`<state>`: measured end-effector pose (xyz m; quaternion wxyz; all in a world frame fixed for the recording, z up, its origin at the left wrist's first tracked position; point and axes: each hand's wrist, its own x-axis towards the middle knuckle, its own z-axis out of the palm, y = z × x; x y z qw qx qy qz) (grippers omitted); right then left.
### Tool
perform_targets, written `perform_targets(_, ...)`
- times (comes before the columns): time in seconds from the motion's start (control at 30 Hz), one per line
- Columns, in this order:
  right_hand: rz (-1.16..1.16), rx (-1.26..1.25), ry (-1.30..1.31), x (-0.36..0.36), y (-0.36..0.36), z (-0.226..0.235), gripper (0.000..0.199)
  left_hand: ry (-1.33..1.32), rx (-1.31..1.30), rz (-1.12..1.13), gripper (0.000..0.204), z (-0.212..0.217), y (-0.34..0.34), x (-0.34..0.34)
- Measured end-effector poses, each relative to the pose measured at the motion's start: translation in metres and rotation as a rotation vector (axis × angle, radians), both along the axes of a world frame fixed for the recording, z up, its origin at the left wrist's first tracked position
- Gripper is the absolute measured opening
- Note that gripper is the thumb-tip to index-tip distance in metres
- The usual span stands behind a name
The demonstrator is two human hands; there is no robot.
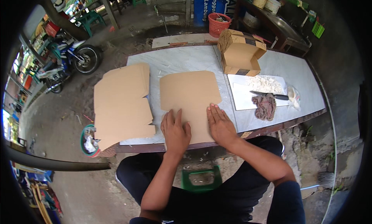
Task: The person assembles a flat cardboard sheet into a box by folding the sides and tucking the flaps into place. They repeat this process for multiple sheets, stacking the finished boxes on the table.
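Note:
A flat brown cardboard sheet (190, 88) with notched sides lies in front of me on the marble-patterned table. My left hand (176, 131) rests on its near left part, fingers apart and pointing away from me. My right hand (221, 125) lies flat at its near right edge, fingers stretched out. Neither hand holds anything. To the left is a stack of similar cut cardboard sheets (122, 104), overhanging the table's left edge.
On the right, a white board (241, 96) bears pale scraps (265, 84), a knife (279, 96) and a crumpled cloth (265, 108). Behind it stands an open cardboard box (242, 53). A red basket (219, 25) is beyond the table; a bin (86, 140) sits at lower left.

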<state>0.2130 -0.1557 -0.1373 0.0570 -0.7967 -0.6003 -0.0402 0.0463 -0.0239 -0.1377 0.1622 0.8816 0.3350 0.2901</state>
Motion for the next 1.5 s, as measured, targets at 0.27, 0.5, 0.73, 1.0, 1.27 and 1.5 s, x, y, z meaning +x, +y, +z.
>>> perform_targets(0.27, -0.081, 0.164, 0.351, -0.024, 0.009, 0.011, 0.07, 0.277, -0.135, 0.234, 0.076, 0.019, -0.001, -0.02)
perform_targets(0.5, -0.049, 0.144, 0.292, -0.033, 0.01, -0.004, 0.077, 0.158, -0.186, 0.291, 0.083, 0.013, 0.022, -0.02)
perform_targets(0.73, -0.01, 0.127, 0.329, -0.019, 0.004, -0.002, 0.075, -0.007, -0.131, 0.212, 0.067, 0.0, 0.026, -0.013)
perform_targets(1.0, 0.017, 0.155, 0.239, -0.026, 0.007, -0.014, 0.074, -0.159, 0.012, 0.0, 0.038, 0.01, -0.006, 0.0)
perform_targets(1.27, 0.012, 0.139, 0.228, -0.025, 0.005, -0.013, 0.076, 0.243, -0.041, -0.425, 0.05, 0.007, 0.011, -0.026)
perform_targets(1.5, 0.031, 0.081, 0.213, -0.017, 0.006, -0.014, 0.08, 0.327, 0.097, -0.327, 0.076, -0.017, -0.01, -0.02)
